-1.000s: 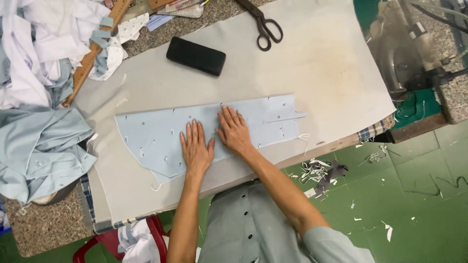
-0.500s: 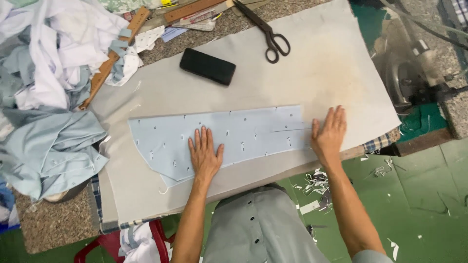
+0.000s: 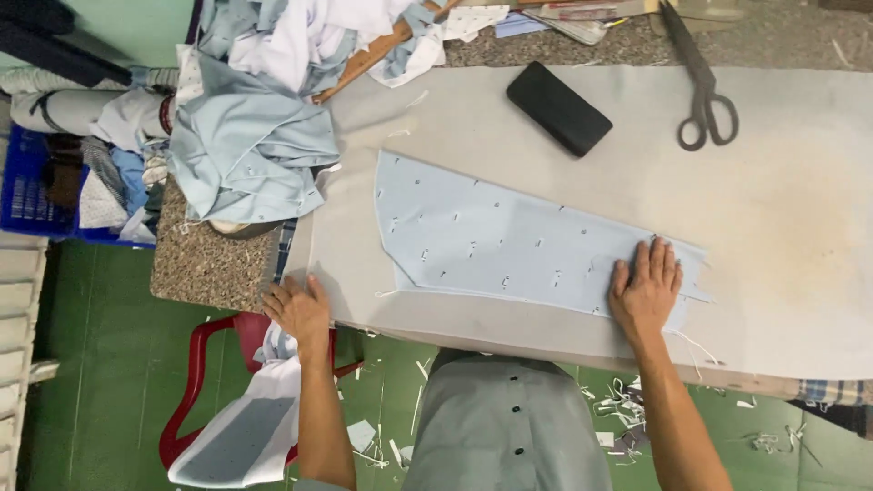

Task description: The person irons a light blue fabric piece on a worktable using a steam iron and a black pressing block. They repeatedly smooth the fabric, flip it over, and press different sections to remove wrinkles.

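At nine o'clock a blue crate [image 3: 27, 182] sits on the green floor beside rolled fabric. A heap of pale blue and white cloth [image 3: 255, 118] lies at eleven o'clock on the speckled worktop [image 3: 205, 264]. At seven o'clock a red chair [image 3: 195, 382] carries white cloth, and the left hand [image 3: 298, 309] hangs above it off the worktop edge, grip apart, fingers loose, holding nothing. At centre the light blue dotted fabric piece [image 3: 509, 241] lies flat on the grey pad [image 3: 800, 227]. A black phone [image 3: 558, 108] lies at twelve o'clock, scissors [image 3: 702, 86] at one o'clock. The right hand [image 3: 647, 289] presses flat, fingers spread, on the fabric's right end.
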